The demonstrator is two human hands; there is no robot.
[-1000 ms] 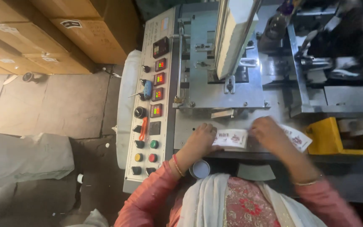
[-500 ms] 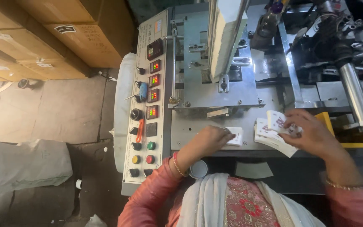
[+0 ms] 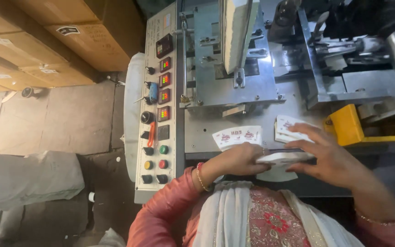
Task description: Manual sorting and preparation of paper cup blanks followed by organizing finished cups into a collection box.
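Both hands meet at the front edge of a grey metal machine table (image 3: pixel 206 137). My left hand (image 3: pixel 238 160) grips the left end of a stack of white fan-shaped paper blanks (image 3: pixel 282 158). My right hand (image 3: pixel 328 158) closes over the right end of the same stack. One printed white blank (image 3: pixel 236 136) lies flat on the table just above my left hand. A few more printed blanks (image 3: pixel 286 128) lie fanned above my right hand. A tall upright stack of white blanks (image 3: pixel 234 32) stands in the machine's feeder at the top.
A control panel (image 3: pixel 158 100) with red number displays, knobs and green, yellow and red buttons runs down the machine's left side. A yellow metal part (image 3: pixel 346 126) sits at the right. Brown cardboard boxes (image 3: pixel 46 41) stand at the left on a stone floor, and grey cloth (image 3: pixel 28 178) lies below them.
My right hand has come back from the right with its blanks and joined my left hand at the table's front edge. Both now hold one stack.
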